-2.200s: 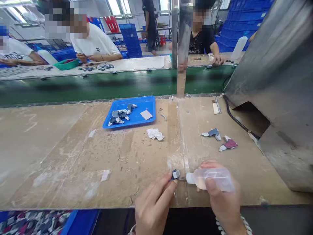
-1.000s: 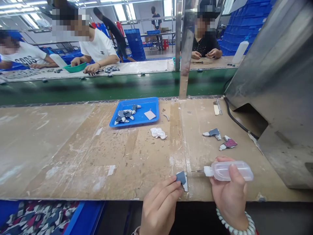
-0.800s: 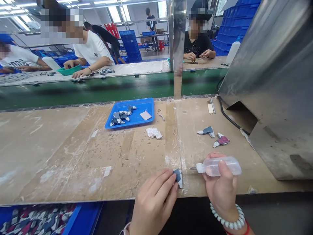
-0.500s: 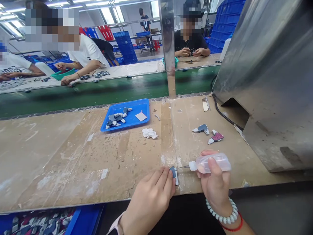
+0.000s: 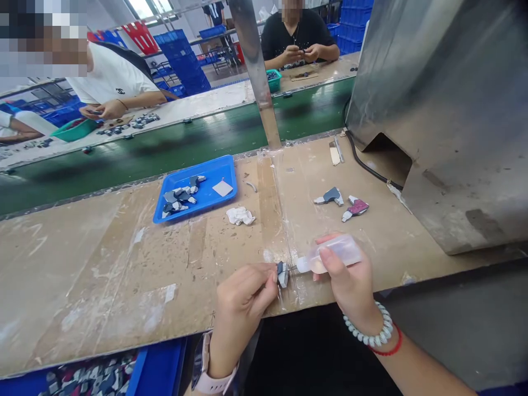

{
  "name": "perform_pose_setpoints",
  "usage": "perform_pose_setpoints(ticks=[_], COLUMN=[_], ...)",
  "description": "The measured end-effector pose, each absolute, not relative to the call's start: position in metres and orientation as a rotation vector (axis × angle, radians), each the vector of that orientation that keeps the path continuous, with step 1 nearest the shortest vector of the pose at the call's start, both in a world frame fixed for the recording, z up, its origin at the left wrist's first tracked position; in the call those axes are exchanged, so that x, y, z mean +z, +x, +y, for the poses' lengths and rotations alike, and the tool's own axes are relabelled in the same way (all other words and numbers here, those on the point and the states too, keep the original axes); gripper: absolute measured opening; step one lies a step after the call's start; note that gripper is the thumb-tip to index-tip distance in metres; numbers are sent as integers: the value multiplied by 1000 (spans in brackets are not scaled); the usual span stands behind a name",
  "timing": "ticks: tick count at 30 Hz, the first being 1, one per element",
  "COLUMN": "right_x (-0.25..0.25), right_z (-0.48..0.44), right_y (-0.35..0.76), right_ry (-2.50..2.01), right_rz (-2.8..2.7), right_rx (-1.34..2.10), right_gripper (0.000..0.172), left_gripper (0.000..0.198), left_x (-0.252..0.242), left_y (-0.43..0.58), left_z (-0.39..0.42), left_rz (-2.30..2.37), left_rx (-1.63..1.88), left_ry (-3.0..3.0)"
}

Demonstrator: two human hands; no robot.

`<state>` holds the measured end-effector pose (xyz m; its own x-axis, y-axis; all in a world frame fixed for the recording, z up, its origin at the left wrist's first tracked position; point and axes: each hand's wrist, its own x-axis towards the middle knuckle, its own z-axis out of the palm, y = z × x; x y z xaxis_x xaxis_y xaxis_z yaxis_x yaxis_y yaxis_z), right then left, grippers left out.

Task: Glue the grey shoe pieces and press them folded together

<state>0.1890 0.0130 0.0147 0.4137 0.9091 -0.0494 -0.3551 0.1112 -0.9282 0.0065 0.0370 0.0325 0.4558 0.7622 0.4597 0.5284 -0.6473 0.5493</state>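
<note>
Near the table's front edge, my left hand (image 5: 244, 294) pinches a small dark-grey and white piece (image 5: 283, 275) between thumb and fingers. My right hand (image 5: 355, 286) is wrapped around a translucent squeeze bottle (image 5: 340, 253) with a white cap and a thin needle tip. The bottle lies tilted, its tip pointing left at the piece; whether they touch I cannot tell. Beyond my right hand lie a grey-and-white piece (image 5: 331, 196) and a maroon-and-white piece (image 5: 356, 208) of similar make.
A blue tray (image 5: 214, 204) holds several grey-and-white pieces and a pale square. Crumpled white tissue (image 5: 240, 216) lies beside it. A metal housing (image 5: 429, 137) stands at right, a post (image 5: 262, 88) behind. Past the green belt (image 5: 206, 129), co-workers handle parts. A blue bin (image 5: 159, 366) sits below left.
My left hand has gone from lying flat over the piece on the table to pinching it at its edge, the piece now turned up. The bottle tip stays close to it. The view has shifted.
</note>
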Motion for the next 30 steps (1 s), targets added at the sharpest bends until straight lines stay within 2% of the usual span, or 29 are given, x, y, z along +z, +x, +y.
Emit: perform_pose_setpoints(ticks=[30], right_x=[20], right_z=[10], right_y=[189], right_ry=[-1136], right_rz=[-797], right_rx=[1004], right_gripper=[35], left_gripper=[23], left_x=[39], left_y=[7], left_z=[36], left_rz=[1273], left_rx=[870], left_ry=[2148])
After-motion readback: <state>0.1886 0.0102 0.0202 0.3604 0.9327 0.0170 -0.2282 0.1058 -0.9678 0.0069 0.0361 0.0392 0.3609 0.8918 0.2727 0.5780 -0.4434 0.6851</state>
